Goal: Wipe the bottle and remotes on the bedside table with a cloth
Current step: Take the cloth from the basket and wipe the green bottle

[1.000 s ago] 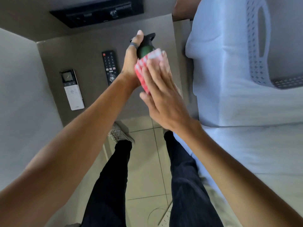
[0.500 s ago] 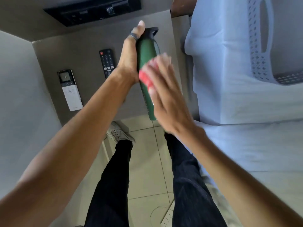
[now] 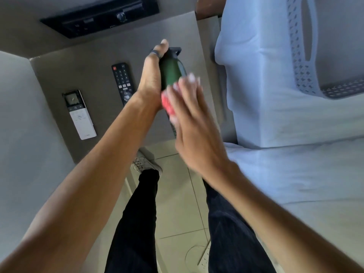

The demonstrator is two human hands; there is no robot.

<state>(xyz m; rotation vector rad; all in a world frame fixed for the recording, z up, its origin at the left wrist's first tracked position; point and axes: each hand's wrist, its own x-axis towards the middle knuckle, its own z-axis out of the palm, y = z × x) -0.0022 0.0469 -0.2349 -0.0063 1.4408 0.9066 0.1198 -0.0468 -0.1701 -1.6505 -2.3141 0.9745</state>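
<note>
My left hand (image 3: 151, 75) grips a dark green bottle (image 3: 171, 71) with a black cap, held above the grey bedside table (image 3: 94, 62). My right hand (image 3: 189, 109) presses a red and white checked cloth (image 3: 168, 101) against the bottle's lower side; the hand is blurred and hides most of the cloth and the bottle's bottom half. A black TV remote (image 3: 122, 82) lies flat on the table just left of my left wrist. A white remote with a small screen (image 3: 78, 113) lies further left, near the table's front edge.
A bed with pale blue sheets and a pillow (image 3: 266, 75) stands close on the right. A grey perforated basket (image 3: 307, 48) rests on the pillow. A black wall panel (image 3: 98, 18) sits behind the table. My legs and a tiled floor (image 3: 177, 203) are below.
My right hand with the cloth slid down the bottle from its top and now rubs its middle. The left hand holds the bottle in about the same place.
</note>
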